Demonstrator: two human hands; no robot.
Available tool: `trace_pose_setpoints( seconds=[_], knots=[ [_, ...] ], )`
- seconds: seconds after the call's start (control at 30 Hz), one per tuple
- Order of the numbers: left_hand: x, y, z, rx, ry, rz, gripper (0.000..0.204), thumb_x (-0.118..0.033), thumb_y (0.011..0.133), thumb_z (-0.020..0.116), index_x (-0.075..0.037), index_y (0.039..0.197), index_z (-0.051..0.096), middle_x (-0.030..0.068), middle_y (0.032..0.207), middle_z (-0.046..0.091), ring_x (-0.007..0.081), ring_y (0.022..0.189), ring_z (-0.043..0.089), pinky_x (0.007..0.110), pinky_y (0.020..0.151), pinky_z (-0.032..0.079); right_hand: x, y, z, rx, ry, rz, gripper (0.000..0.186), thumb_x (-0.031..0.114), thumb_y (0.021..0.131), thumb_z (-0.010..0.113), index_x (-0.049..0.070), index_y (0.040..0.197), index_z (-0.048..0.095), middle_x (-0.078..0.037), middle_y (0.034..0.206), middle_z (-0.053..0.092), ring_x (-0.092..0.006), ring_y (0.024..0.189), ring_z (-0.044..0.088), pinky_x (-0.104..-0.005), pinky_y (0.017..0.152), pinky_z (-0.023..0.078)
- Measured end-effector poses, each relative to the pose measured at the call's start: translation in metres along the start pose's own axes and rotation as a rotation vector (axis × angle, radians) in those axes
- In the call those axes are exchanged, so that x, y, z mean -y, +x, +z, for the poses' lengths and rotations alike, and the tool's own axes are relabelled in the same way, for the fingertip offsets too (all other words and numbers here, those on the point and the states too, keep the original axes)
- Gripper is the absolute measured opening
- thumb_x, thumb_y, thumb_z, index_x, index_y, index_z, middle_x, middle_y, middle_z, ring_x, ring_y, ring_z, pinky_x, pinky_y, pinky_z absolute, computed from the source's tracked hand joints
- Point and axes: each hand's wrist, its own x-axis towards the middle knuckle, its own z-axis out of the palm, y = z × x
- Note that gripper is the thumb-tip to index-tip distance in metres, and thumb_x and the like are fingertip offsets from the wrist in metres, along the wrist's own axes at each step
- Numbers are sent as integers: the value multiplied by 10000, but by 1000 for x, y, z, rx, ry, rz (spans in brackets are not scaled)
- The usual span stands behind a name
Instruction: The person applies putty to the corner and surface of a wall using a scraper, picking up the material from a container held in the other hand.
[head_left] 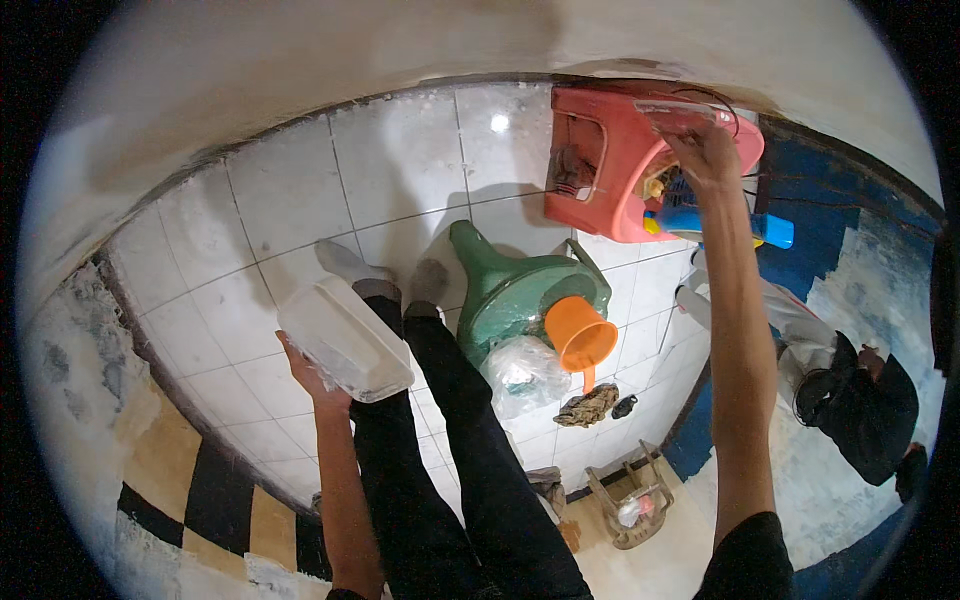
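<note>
My left hand [312, 368] grips the end of a white translucent plastic container [345, 338], tilted above my legs and the tiled floor. My right hand [708, 155] reaches to the pink plastic stool [590, 212] at the upper right, its fingers closed at a pale, clear item on the stool; what exactly they hold is hard to make out. A blue tool with a yellow end [775, 230] lies by my right wrist. Below the stool stands a green plastic stool [490, 285] with an orange mug [580, 330] and a clear plastic bag [525, 385] on or beside it.
Another person [860, 420] in dark top and light trousers is at the right. A crumpled cloth [585, 405] lies on the tiled floor [280, 200]. A brown chair [625, 505] stands at the bottom. Walls surround the floor, with a checked painted patch [220, 490] at lower left.
</note>
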Motion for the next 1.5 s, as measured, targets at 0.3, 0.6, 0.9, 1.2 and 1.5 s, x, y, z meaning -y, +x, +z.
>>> trace_pose_setpoints(
  seconds=[0.3, 0.6, 0.9, 1.2, 1.5],
  knots=[
    [-7, -4, -7, -32, 19, -10, 611, -554, 947, 362, -92, 1343, 413, 92, 1306, 480, 280, 1170, 477, 421, 986, 410, -99, -31, 174, -302, 263, -362, 108, -13, 750, 544, -9, 846, 595, -57, 762, 591, -174, 652, 582, -293, 586, 479],
    [-8, -3, -29, -23, -25, -30, 599, -554, 945, 365, -98, 1329, 427, 84, 1294, 494, 277, 1152, 495, 426, 966, 427, -66, 17, 81, -475, -63, -570, 114, -7, 808, 534, 101, 841, 521, -21, 671, 503, -137, 536, 464, -332, 459, 450],
    [-18, -9, -34, -5, -31, -8, 587, -553, 948, 355, -110, 1324, 436, 78, 1292, 499, 270, 1156, 495, 435, 971, 424, -87, -78, 184, -115, 382, 59, 189, 1, 857, 461, -97, 998, 540, -198, 898, 615, -313, 822, 626, -383, 731, 558],
    [-20, -3, -52, 39, -133, -65, 621, -550, 948, 347, -86, 1360, 385, 111, 1325, 459, 301, 1194, 455, 465, 998, 397, 49, -46, 106, 303, 142, -7, 359, 57, 928, 449, -120, 1239, 422, -242, 1277, 481, -336, 1194, 475, -435, 1022, 445],
    [-15, -10, -30, -40, -49, -31, 609, -556, 949, 341, -92, 1337, 417, 99, 1289, 496, 291, 1160, 496, 449, 972, 429, -36, 12, 89, 131, -35, 174, 327, 55, 953, 381, -122, 1226, 414, -239, 1238, 483, -331, 1152, 485, -461, 1031, 415]
  ],
)
